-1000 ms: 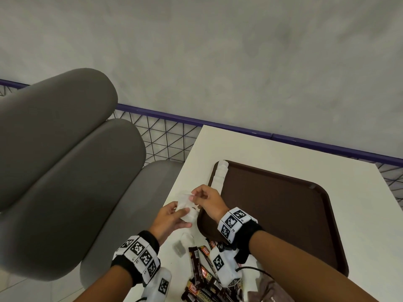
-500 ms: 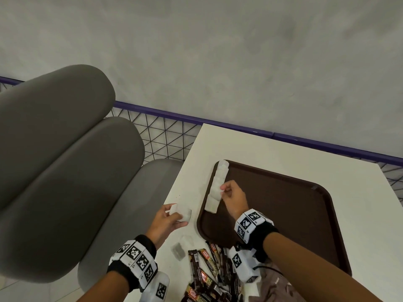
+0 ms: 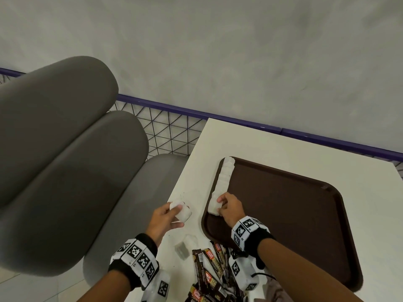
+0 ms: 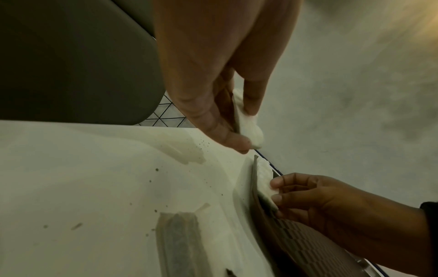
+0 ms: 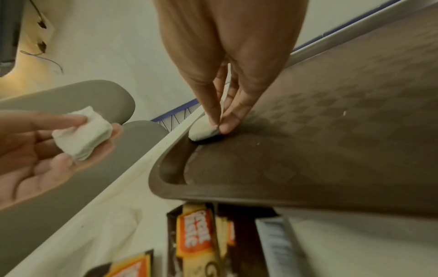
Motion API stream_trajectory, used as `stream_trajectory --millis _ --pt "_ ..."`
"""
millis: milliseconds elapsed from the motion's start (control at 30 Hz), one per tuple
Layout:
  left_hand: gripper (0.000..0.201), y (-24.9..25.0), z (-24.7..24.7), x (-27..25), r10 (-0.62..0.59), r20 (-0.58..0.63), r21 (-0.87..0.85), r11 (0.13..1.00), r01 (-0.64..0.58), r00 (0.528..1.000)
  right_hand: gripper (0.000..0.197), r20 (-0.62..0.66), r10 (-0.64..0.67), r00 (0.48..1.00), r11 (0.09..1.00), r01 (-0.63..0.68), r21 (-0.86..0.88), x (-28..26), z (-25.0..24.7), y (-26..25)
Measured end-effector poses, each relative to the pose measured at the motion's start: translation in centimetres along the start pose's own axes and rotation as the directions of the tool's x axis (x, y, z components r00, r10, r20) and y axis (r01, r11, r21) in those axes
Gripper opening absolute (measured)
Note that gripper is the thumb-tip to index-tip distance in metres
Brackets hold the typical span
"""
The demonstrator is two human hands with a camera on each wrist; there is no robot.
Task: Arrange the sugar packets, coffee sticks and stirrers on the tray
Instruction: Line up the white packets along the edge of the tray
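A brown tray (image 3: 305, 214) lies on the white table (image 3: 272, 149). A row of white sugar packets (image 3: 224, 177) runs along the tray's left edge. My right hand (image 3: 229, 209) pinches the nearest packet (image 5: 203, 129) of that row, low against the tray floor. Left of the tray, over the table, my left hand (image 3: 168, 216) holds a small stack of white sugar packets (image 3: 181, 211) between thumb and fingers (image 5: 83, 131). Brown and orange coffee sticks (image 3: 209, 269) lie in a heap on the table in front of the tray.
A clear plastic wrapper (image 3: 184, 247) lies on the table near the coffee sticks. Grey padded seats (image 3: 65, 171) stand close on the left of the table. A purple rail with wire mesh (image 3: 170, 131) runs behind, against a grey wall.
My right hand left the stack in my left hand, carried one packet to the tray and now sets it at the near end of the row. The left hand stayed beside the tray.
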State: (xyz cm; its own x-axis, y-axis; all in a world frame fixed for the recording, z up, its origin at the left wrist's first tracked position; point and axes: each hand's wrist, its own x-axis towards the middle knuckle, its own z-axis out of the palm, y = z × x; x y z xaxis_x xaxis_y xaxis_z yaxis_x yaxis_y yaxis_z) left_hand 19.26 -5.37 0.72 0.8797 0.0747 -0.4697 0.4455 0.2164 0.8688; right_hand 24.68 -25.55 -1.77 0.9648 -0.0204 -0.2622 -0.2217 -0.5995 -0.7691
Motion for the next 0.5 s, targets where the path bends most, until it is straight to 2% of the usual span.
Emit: stream_trajectory --millis 133,300,500 --pt "0.023 0.18 0.02 -0.19 0.0 0.004 0.041 0.999 -0.001 1.0 0.028 0.002 -0.037 0.999 0.994 0.038 -0.099 -0.15 0.02 0.14" --pt "0.026 0.06 -0.22 -0.08 -0.002 -0.006 0.104 0.995 0.003 1.0 0.03 -0.024 -0.101 0.995 0.993 0.1 -0.062 -0.59 -0.1 0.11" --pt "0.022 0.2 -0.08 -0.5 0.014 -0.001 0.123 0.992 -0.013 1.0 0.029 0.027 -0.076 0.997 0.985 0.079 -0.153 -0.64 0.18 0.41"
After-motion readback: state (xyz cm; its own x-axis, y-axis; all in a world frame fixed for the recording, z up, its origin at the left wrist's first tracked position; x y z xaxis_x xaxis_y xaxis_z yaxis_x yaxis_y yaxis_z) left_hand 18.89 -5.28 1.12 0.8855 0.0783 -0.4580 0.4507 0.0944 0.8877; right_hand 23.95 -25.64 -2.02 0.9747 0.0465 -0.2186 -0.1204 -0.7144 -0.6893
